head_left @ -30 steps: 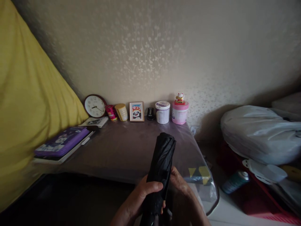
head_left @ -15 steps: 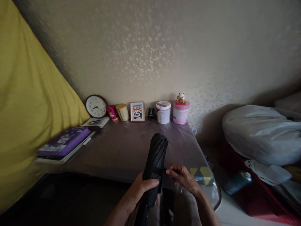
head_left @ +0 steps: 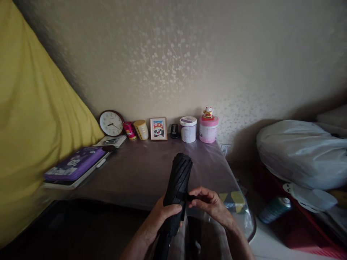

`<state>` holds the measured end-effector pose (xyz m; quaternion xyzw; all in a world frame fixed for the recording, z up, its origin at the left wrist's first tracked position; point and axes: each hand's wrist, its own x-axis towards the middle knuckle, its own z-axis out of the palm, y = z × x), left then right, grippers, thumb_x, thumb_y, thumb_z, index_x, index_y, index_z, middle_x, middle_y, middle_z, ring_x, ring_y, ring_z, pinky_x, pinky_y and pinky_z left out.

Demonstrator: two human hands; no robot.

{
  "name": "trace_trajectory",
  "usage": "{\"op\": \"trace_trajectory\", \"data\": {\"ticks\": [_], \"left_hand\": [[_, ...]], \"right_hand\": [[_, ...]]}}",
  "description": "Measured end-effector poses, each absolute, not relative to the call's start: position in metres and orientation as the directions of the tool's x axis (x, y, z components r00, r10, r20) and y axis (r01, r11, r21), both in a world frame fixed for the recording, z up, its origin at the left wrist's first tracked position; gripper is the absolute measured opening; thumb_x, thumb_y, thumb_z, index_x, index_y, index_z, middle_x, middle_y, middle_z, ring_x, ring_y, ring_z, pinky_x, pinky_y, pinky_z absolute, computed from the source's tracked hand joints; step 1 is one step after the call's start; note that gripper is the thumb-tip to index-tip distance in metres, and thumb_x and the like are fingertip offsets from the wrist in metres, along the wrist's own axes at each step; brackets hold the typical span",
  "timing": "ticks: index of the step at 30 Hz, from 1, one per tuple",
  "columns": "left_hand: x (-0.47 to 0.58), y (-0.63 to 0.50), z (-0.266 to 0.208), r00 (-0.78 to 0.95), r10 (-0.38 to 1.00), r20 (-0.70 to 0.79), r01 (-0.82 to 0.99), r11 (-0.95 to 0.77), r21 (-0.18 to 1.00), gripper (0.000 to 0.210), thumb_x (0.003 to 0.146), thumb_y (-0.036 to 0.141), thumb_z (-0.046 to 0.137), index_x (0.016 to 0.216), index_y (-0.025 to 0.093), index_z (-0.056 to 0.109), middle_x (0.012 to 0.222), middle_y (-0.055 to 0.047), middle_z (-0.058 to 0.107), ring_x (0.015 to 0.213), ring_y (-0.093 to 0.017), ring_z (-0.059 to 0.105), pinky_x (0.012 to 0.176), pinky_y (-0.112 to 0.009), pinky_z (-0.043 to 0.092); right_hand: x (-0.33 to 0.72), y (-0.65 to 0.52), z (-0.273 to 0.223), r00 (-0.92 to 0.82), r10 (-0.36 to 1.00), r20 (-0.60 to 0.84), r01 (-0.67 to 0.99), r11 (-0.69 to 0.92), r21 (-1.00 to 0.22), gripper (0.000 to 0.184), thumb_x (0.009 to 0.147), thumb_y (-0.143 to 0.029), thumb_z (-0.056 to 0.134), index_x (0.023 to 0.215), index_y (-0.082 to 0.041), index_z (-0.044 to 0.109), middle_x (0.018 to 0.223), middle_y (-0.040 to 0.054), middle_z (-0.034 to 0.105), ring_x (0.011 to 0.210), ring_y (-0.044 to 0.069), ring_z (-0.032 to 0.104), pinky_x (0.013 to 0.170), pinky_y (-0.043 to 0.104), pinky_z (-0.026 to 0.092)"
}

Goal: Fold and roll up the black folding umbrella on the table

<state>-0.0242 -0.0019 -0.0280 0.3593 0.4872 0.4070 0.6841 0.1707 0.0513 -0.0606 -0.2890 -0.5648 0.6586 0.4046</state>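
Note:
A black folded umbrella (head_left: 177, 180) is held up at a slant over the near edge of the table, its furled canopy wrapped in spiral pleats. My left hand (head_left: 159, 218) is closed around its lower part, the thumb lying across the front. To the right of it, my right hand (head_left: 208, 206) pinches a short black strap (head_left: 190, 197) that stretches out from the umbrella's side. The lower end of the umbrella drops out of view at the bottom edge.
Along the wall on the table (head_left: 151, 169) stand a clock (head_left: 111, 122), two cans, a framed panda picture (head_left: 158, 129) and two tubs. A purple case (head_left: 76, 164) lies left by a yellow curtain (head_left: 40, 126). On the right are a spray can (head_left: 275, 210) and a plastic-wrapped bundle (head_left: 300, 153).
My right hand has shifted slightly left and up, with the strap now showing between its fingertips and the umbrella. The umbrella has moved very slightly left in my left hand.

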Motion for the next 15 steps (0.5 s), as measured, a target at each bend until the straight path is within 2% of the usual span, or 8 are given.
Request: {"op": "trace_trajectory", "data": {"ticks": [4, 9, 12, 15], "left_hand": [[-0.024, -0.002, -0.028, 0.198, 0.909, -0.368, -0.238, 0.409, 0.881, 0.047, 0.065, 0.039, 0.069, 0.101, 0.012, 0.058, 0.057, 0.0, 0.062, 0.046, -0.014, 0.058, 0.04, -0.021, 0.043], [-0.024, 0.0, -0.033, 0.219, 0.897, -0.385, -0.263, 0.434, 0.862, 0.043, 0.065, 0.042, 0.069, 0.096, 0.013, 0.057, 0.054, 0.001, 0.061, 0.044, -0.013, 0.058, 0.04, -0.021, 0.044], [-0.025, 0.002, -0.036, 0.236, 0.886, -0.398, -0.27, 0.454, 0.849, 0.042, 0.066, 0.043, 0.068, 0.093, 0.013, 0.057, 0.053, 0.0, 0.062, 0.043, -0.013, 0.057, 0.041, -0.022, 0.044], [-0.025, 0.002, -0.037, 0.245, 0.879, -0.409, -0.279, 0.469, 0.838, 0.043, 0.066, 0.045, 0.067, 0.092, 0.012, 0.057, 0.052, 0.0, 0.062, 0.042, -0.013, 0.057, 0.041, -0.022, 0.043]], "right_hand": [[0.175, 0.047, -0.058, -0.542, 0.835, 0.098, -0.194, -0.011, -0.981, 0.026, 0.077, -0.03, 0.067, 0.102, -0.023, 0.066, 0.092, 0.0014, 0.067, 0.086, 0.015, 0.061, 0.082, 0.029, 0.045], [0.167, 0.05, -0.06, -0.441, 0.89, 0.116, -0.215, 0.02, -0.976, 0.02, 0.074, -0.032, 0.069, 0.092, -0.023, 0.068, 0.083, 0.0001, 0.066, 0.078, 0.014, 0.06, 0.077, 0.028, 0.046], [0.161, 0.053, -0.061, -0.373, 0.906, 0.201, -0.242, 0.114, -0.964, 0.015, 0.073, -0.034, 0.07, 0.082, -0.022, 0.07, 0.076, 0.0003, 0.062, 0.072, 0.014, 0.057, 0.072, 0.027, 0.045], [0.158, 0.053, -0.061, -0.341, 0.902, 0.266, -0.251, 0.185, -0.95, 0.015, 0.074, -0.036, 0.069, 0.079, -0.022, 0.069, 0.083, 0.0017, 0.059, 0.075, 0.014, 0.055, 0.072, 0.027, 0.044]]}}
